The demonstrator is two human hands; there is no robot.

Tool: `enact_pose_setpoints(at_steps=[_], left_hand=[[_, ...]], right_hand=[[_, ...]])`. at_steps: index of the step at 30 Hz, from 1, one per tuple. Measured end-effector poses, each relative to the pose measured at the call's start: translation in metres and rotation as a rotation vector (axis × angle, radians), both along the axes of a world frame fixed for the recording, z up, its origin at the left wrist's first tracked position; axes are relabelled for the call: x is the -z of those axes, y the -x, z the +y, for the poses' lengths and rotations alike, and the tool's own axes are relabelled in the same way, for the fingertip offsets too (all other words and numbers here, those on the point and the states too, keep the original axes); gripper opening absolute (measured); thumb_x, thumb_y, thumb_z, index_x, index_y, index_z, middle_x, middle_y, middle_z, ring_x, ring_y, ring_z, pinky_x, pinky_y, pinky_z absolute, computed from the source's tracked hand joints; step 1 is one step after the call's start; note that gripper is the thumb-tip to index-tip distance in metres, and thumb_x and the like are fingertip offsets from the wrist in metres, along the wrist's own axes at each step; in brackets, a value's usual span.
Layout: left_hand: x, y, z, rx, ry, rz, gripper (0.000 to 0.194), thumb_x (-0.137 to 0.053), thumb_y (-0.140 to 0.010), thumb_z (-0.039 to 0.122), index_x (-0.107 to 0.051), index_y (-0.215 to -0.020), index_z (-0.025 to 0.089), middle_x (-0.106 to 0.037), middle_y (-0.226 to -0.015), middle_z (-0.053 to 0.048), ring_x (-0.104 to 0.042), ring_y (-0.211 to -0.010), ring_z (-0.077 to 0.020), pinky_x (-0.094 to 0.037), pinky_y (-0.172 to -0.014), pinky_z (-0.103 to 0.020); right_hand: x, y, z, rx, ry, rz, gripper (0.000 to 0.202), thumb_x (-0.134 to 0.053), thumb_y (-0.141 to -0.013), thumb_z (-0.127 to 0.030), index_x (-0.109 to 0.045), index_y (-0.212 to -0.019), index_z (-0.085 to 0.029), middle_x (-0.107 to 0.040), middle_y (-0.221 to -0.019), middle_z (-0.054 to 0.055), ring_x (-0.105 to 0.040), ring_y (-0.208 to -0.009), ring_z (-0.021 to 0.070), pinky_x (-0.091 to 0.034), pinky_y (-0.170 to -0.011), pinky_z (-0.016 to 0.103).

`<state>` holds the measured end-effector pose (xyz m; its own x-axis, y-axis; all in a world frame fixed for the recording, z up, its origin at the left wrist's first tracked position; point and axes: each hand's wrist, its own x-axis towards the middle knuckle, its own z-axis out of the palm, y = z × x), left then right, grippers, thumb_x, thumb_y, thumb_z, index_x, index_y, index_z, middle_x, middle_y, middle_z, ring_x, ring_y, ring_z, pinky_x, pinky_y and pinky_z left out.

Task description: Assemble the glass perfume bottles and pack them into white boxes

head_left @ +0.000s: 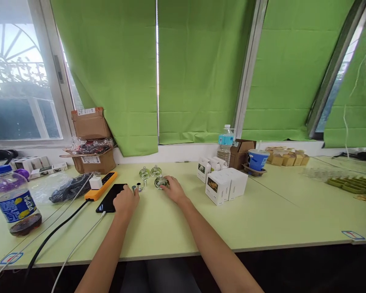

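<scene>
My right hand [174,190] is closed around the side of a small round glass bottle [160,182] with greenish contents, which is on the table. Two similar bottles stand behind it, a glass bottle [144,173] on the left and another glass bottle [156,171] beside it. My left hand [126,200] is curled over the right edge of a black phone [110,198]. A small silver cap [133,188] shows at its fingertips. Just right of that hand, another small silver cap [139,186] stands on the table [158,228].
White boxes [222,187] stand to the right, near a water bottle [225,144] and a blue cup [257,159]. An orange power strip [101,186] and a Pepsi bottle [16,203] are on the left. Cables cross the front left. Cardboard boxes [93,142] are stacked by the window.
</scene>
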<state>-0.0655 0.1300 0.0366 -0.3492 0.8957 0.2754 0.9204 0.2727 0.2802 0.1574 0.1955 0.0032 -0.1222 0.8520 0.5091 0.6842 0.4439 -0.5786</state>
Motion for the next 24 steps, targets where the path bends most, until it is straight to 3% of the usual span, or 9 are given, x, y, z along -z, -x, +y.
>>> enact_pose_setpoints(at_steps=[10,15,20,24], left_hand=[[0.004,-0.006,0.0,0.153,0.082,0.085,0.033,-0.05,-0.089,0.037,-0.06,-0.11,0.014,-0.071,-0.102,-0.02,-0.067,-0.103,-0.0364,-0.049,-0.079,-0.043],[0.009,-0.015,0.003,0.285,0.065,0.111,0.025,-0.045,-0.092,0.023,-0.062,-0.107,0.014,-0.069,-0.105,-0.018,-0.067,-0.102,-0.0307,-0.049,-0.08,-0.038],[0.013,-0.028,0.005,0.455,0.006,0.109,0.024,-0.042,-0.096,0.025,-0.064,-0.104,0.017,-0.069,-0.111,-0.014,-0.064,-0.103,-0.0246,-0.048,-0.081,-0.032],[0.015,-0.035,0.005,0.506,-0.021,0.128,0.025,-0.043,-0.096,0.024,-0.065,-0.103,0.016,-0.068,-0.112,-0.015,-0.063,-0.104,-0.0259,-0.047,-0.084,-0.034]], right_hand=[[0.003,0.004,0.005,-0.015,0.034,-0.007,0.029,-0.065,-0.086,-0.029,-0.059,-0.113,-0.023,-0.065,-0.105,0.006,-0.057,-0.096,0.0218,-0.041,-0.082,0.03],[0.004,0.002,0.006,-0.023,0.028,0.019,0.027,-0.067,-0.083,-0.029,-0.06,-0.109,-0.022,-0.066,-0.102,0.005,-0.058,-0.093,0.0213,-0.042,-0.079,0.028],[0.007,0.003,0.01,-0.037,0.018,0.037,0.026,-0.066,-0.083,-0.03,-0.06,-0.107,-0.021,-0.066,-0.101,0.005,-0.058,-0.091,0.0208,-0.043,-0.078,0.029],[0.009,0.005,0.012,-0.059,-0.002,0.057,0.027,-0.063,-0.084,-0.027,-0.059,-0.109,-0.021,-0.065,-0.103,0.006,-0.059,-0.093,0.0217,-0.045,-0.081,0.031]])
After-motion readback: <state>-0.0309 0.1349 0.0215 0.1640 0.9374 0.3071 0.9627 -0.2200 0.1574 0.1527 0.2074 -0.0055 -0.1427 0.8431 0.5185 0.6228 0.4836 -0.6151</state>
